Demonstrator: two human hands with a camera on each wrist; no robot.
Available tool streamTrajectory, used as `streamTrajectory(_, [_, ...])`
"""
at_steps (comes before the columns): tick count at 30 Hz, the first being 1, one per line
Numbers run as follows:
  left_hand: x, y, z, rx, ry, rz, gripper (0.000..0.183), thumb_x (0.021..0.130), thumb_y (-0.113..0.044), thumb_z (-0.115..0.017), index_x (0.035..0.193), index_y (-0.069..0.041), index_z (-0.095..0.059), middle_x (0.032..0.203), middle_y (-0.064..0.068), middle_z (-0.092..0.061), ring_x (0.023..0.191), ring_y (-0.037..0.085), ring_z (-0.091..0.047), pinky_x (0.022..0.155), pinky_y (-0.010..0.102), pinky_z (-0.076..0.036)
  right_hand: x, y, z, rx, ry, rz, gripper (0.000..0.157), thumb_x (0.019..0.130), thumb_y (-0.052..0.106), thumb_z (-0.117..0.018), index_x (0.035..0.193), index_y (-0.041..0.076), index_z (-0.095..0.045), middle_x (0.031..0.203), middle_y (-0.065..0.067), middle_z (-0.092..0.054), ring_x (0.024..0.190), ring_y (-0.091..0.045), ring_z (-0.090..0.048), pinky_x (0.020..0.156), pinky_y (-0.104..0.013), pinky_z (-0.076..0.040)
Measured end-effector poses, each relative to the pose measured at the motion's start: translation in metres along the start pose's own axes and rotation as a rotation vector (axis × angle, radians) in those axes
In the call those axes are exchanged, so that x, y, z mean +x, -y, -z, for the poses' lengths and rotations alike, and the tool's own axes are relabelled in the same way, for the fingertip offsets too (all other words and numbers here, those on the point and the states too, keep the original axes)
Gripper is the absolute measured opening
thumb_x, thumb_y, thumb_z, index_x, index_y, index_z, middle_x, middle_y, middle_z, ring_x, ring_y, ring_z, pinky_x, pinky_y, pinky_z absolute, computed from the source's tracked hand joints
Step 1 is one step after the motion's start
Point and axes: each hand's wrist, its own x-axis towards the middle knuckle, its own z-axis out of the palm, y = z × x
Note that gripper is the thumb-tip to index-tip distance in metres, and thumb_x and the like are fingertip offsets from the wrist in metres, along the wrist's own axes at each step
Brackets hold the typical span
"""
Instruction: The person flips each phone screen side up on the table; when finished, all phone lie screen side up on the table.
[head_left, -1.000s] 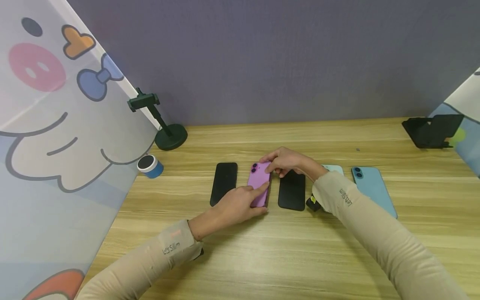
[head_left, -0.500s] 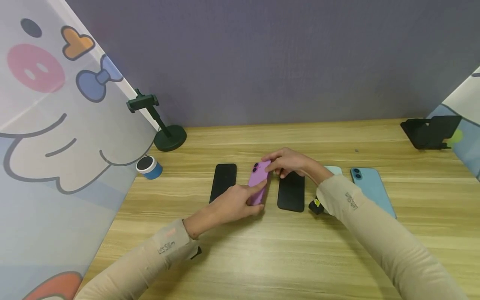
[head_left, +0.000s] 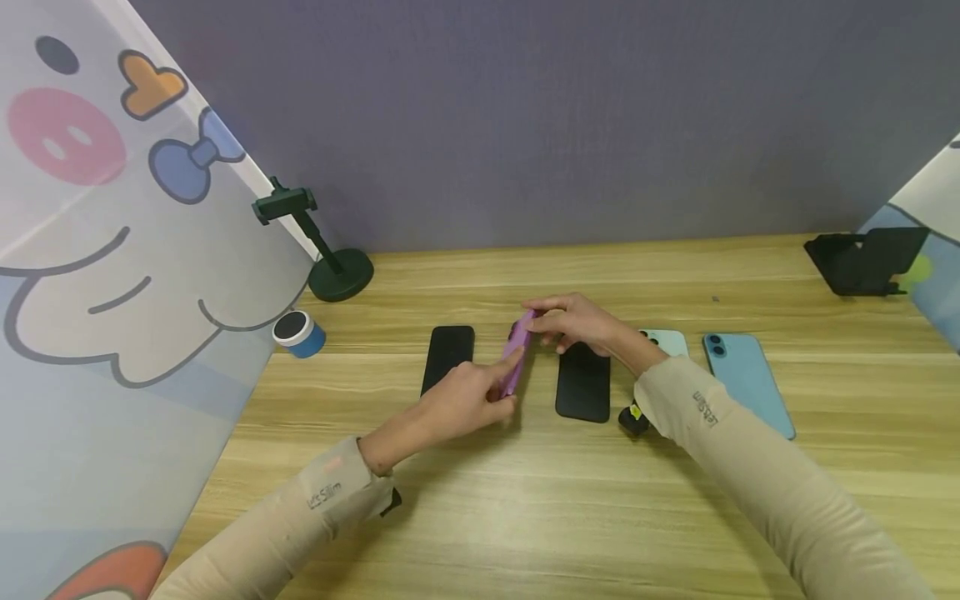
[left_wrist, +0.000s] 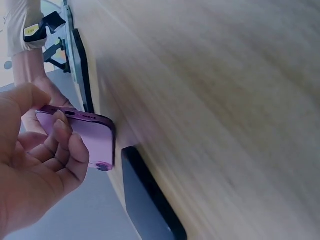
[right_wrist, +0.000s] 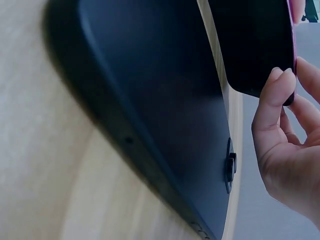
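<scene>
A pink phone (head_left: 514, 357) is tilted up onto a long edge, its back and camera turned left. My left hand (head_left: 461, 407) holds its near end, index finger at the raised edge. In the left wrist view the left hand's other fingers (left_wrist: 62, 145) curl by the pink phone's back (left_wrist: 95, 137). My right hand (head_left: 577, 323) pinches the far end; in the right wrist view its thumb (right_wrist: 280, 87) lies on the dark screen (right_wrist: 255, 40). Dark phones lie on either side, one to the left (head_left: 448, 358) and one to the right (head_left: 583, 383) under the right hand.
Right of these lie a pale green phone (head_left: 670, 340), partly hidden by the right sleeve, and a blue phone (head_left: 748, 379). A dark phone stand (head_left: 341, 275) and a blue jar (head_left: 300, 335) stand at left. A black stand (head_left: 866, 262) is at back right of the wooden table (head_left: 480, 533).
The pink phone has gone from lying nearly flat to standing steeply on its edge, turned by both hands. The left hand has shifted slightly left. The other phones stay put.
</scene>
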Motion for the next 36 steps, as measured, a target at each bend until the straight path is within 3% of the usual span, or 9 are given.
streamTrajectory(8, [-0.001, -0.001, 0.005, 0.013, -0.01, -0.008, 0.07, 0.094, -0.017, -0.063, 0.156, -0.004, -0.032, 0.066, -0.006, -0.059, 0.047, -0.001, -0.042, 0.044, 0.015, -0.035, 0.002, 0.0, -0.004, 0.027, -0.025, 0.031, 0.055, 0.098, 0.022, -0.066, 0.149, 0.01, -0.049, 0.131, -0.013, -0.052, 0.074, -0.015, -0.061, 0.055, -0.026, -0.052])
streamTrajectory(28, [0.003, 0.007, 0.015, 0.03, 0.07, -0.059, 0.073, 0.096, -0.016, -0.064, 0.157, -0.001, -0.026, 0.063, -0.006, -0.055, 0.046, 0.0, -0.04, 0.047, 0.016, -0.036, 0.004, 0.006, -0.008, 0.015, -0.027, 0.022, 0.054, 0.098, 0.022, -0.066, 0.149, 0.011, -0.05, 0.131, -0.011, -0.053, 0.077, -0.02, -0.063, 0.055, -0.026, -0.052])
streamTrajectory(36, [-0.001, 0.003, 0.021, 0.054, 0.083, 0.002, 0.072, 0.096, -0.014, -0.058, 0.158, -0.002, -0.023, 0.059, -0.007, -0.047, 0.044, 0.001, -0.034, 0.045, 0.017, -0.031, 0.007, 0.007, -0.009, 0.021, -0.019, 0.029, 0.056, 0.099, 0.024, -0.066, 0.15, 0.011, -0.048, 0.124, -0.008, -0.054, 0.078, -0.019, -0.064, 0.054, -0.027, -0.051])
